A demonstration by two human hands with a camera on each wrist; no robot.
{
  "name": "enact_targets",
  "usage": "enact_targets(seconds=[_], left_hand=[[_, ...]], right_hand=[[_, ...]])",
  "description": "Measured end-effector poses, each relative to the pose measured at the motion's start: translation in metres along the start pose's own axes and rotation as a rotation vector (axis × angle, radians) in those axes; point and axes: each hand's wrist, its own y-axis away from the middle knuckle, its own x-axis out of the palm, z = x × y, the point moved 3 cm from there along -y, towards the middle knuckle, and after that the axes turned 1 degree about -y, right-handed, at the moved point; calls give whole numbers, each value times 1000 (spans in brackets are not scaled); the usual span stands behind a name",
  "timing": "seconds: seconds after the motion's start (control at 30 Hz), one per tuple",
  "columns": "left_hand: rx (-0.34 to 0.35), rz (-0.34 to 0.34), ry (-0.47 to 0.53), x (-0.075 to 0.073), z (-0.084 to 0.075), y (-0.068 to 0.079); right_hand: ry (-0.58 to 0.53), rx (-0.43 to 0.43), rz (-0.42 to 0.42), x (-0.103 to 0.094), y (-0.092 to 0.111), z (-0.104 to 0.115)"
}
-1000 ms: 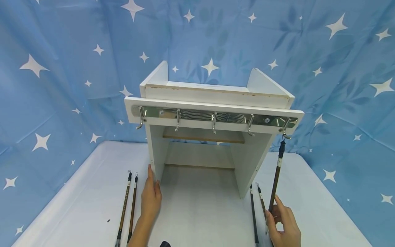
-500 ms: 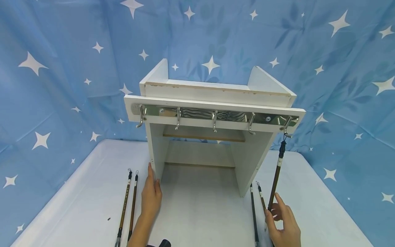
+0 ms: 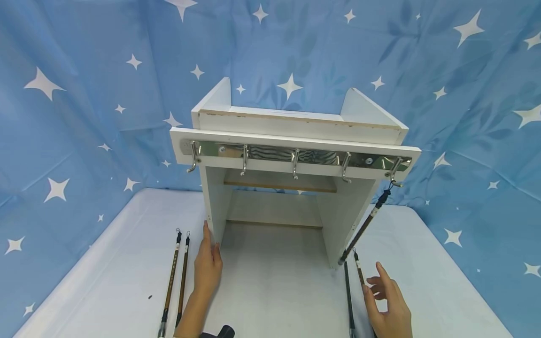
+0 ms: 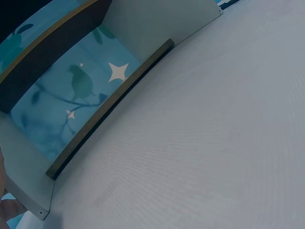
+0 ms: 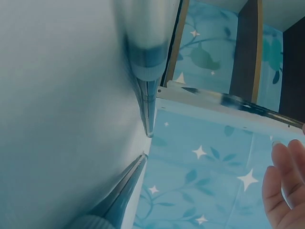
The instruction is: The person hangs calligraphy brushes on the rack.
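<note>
A dark brown calligraphy brush (image 3: 362, 227) hangs by its loop from the rightmost hook (image 3: 395, 172) of a metal rail, slanting down to the left. Its lower end is near the foot of the right side panel; whether they touch I cannot tell. My right hand (image 3: 390, 303) is apart from it, to its lower right, with fingers spread and nothing between them. On the left, my left hand (image 3: 207, 270) holds the lower front edge of the white shelf unit (image 3: 296, 124), thumb on the inner side, fingers outside. In the left wrist view, only parts of fingers (image 4: 10, 209) show.
Two brown brushes (image 3: 171, 279) lie left of my left forearm. To the right, a dark brush (image 3: 349, 300) and a brown brush (image 3: 359, 271) lie on the white table (image 3: 118, 286), partly hidden. Several other hooks line the rail. A blue starry curtain (image 3: 105, 94) hangs behind.
My right hand has let go of the brush, which has swung left from its steeper slant while its loop stays on the hook. The left hand keeps its place at the shelf unit.
</note>
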Motion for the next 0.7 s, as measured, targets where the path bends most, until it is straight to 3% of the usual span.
enact_targets(seconds=[0.1, 0.2, 0.4, 0.57, 0.7], left_hand=[[-5, 3, -3, 0, 1, 0], [-6, 4, -3, 0, 1, 0], [-8, 8, -6, 0, 3, 0], [-21, 15, -2, 0, 3, -1], [-20, 15, 4, 0, 1, -1]], right_hand=[[21, 34, 39, 1, 0, -1], [87, 98, 132, 4, 0, -4], [213, 260, 409, 11, 2, -11], [249, 480, 670, 16, 6, -24], [291, 590, 790, 18, 8, -31]])
